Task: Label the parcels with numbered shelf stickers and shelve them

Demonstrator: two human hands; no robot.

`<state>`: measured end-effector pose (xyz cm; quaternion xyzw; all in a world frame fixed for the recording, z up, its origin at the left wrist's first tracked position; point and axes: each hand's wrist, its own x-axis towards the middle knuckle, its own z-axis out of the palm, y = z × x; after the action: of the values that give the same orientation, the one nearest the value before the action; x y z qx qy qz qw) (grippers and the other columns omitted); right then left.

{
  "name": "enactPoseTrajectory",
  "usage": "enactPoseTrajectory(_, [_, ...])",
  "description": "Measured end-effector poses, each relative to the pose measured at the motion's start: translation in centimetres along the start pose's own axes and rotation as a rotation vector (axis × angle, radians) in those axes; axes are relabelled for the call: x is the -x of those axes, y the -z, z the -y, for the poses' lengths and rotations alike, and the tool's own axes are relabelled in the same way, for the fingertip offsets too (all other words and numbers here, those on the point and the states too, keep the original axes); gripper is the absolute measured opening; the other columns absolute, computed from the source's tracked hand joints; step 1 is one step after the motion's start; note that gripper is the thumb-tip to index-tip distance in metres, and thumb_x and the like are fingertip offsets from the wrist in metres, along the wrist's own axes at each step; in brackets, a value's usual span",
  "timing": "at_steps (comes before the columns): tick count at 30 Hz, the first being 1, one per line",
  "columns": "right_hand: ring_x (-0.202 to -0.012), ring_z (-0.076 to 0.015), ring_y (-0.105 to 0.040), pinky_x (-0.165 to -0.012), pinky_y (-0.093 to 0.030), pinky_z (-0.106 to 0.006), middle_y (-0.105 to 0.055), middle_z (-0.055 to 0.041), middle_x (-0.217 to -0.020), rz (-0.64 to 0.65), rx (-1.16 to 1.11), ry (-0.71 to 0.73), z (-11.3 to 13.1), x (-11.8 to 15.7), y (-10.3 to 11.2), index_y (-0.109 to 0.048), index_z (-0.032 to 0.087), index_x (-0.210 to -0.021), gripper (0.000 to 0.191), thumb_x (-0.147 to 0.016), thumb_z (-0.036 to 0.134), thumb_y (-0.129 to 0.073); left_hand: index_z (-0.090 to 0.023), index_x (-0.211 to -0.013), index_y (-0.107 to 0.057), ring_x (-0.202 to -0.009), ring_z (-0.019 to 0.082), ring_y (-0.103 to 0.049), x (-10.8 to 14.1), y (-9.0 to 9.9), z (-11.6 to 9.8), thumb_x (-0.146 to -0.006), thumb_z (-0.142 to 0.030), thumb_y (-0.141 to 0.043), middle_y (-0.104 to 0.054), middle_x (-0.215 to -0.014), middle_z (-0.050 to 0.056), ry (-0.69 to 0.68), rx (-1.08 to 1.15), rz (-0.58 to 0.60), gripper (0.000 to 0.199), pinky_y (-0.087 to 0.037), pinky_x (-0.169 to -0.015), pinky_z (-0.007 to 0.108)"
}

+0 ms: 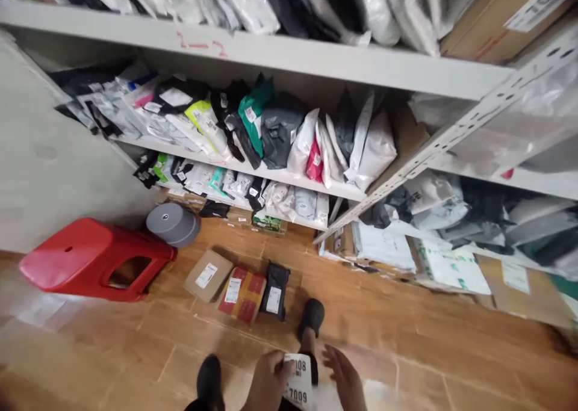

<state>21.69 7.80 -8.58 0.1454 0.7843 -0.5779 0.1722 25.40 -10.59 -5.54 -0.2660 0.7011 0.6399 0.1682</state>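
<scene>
At the bottom centre my left hand (267,380) pinches a white label sheet (298,380) printed with large numbers, "7009" on the lower one. The thumb lies over the sheet's left edge. Just right of the sheet, my right hand (344,375) is held with its fingers apart and nothing between them. On the floor beyond my feet lie a brown box (208,275), a red box with yellow tape (242,294) and a black parcel (275,292), each bearing a white label.
White shelves (253,50) full of bagged parcels stand ahead, with a perforated upright (433,152) at the right. A red stool (85,257) and a grey round stool (172,224) are on the left. Flat packages (451,266) lie under the right shelves.
</scene>
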Motion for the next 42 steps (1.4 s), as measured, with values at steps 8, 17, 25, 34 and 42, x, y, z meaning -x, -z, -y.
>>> enactPoseTrajectory(8, [-0.065, -0.0214, -0.056, -0.058, -0.043, -0.031, -0.062, -0.0038, -0.066, 0.332, 0.101, -0.017, -6.1, 0.4, -10.8, -0.07, 0.023, -0.07, 0.022, -0.07, 0.044, -0.064, -0.021, -0.061, -0.053, -0.057, 0.02, -0.053, -3.3, 3.4, 14.4, -0.067, -0.069, -0.051, -0.055, -0.055, 0.001, 0.135, 0.006, -0.022, 0.048, -0.038, -0.054, 0.03])
enactPoseTrajectory(17, [-0.048, -0.0096, -0.042, -0.049, -0.033, -0.023, -0.053, 0.0044, -0.057, 0.525, -0.153, -0.178, -22.0, -10.9, -18.3, -0.061, 0.018, -0.067, 0.023, -0.057, 0.035, -0.073, -0.023, -0.059, -0.046, -0.055, 0.02, -0.058, -17.3, 3.7, 28.1, -0.071, -0.062, -0.039, -0.057, -0.056, 0.003, 0.11, -0.198, -0.037, 0.041, -0.041, -0.053, 0.03])
enactPoseTrajectory(25, [-0.045, -0.0091, -0.047, -0.047, -0.036, -0.023, -0.056, 0.0058, -0.052, 0.538, -0.261, -0.142, -32.5, -20.5, -24.8, -0.059, 0.018, -0.072, 0.042, -0.058, 0.054, -0.076, -0.021, -0.059, -0.05, -0.051, 0.017, -0.051, -28.5, 6.4, 36.3, -0.075, -0.069, -0.037, -0.052, -0.05, 0.0, 0.096, -0.206, 0.077, 0.053, -0.036, -0.048, 0.027])
enactPoseTrajectory(34, [-0.045, -0.0064, -0.05, -0.047, -0.038, -0.02, -0.059, 0.0063, -0.053, 0.678, -0.284, -0.03, -32.7, -24.9, -25.3, -0.061, 0.016, -0.072, 0.046, -0.054, 0.052, -0.082, -0.015, -0.079, -0.069, -0.084, 0.027, -0.064, -31.6, 7.7, 36.2, -0.072, -0.067, -0.048, -0.073, -0.076, 0.008, -0.011, -0.108, 0.244, 0.057, -0.05, -0.075, 0.031])
enactPoseTrajectory(42, [-0.045, -0.0062, -0.048, -0.046, -0.036, -0.021, -0.059, 0.0063, -0.055, 0.61, -0.385, -0.001, -37.1, -23.3, -26.9, -0.059, 0.018, -0.072, 0.051, -0.047, 0.053, -0.085, -0.014, -0.075, -0.067, -0.066, 0.022, -0.06, -30.7, 7.0, 39.3, -0.058, -0.064, -0.063, -0.07, -0.069, 0.005, 0.028, -0.158, 0.199, 0.053, -0.045, -0.063, 0.03])
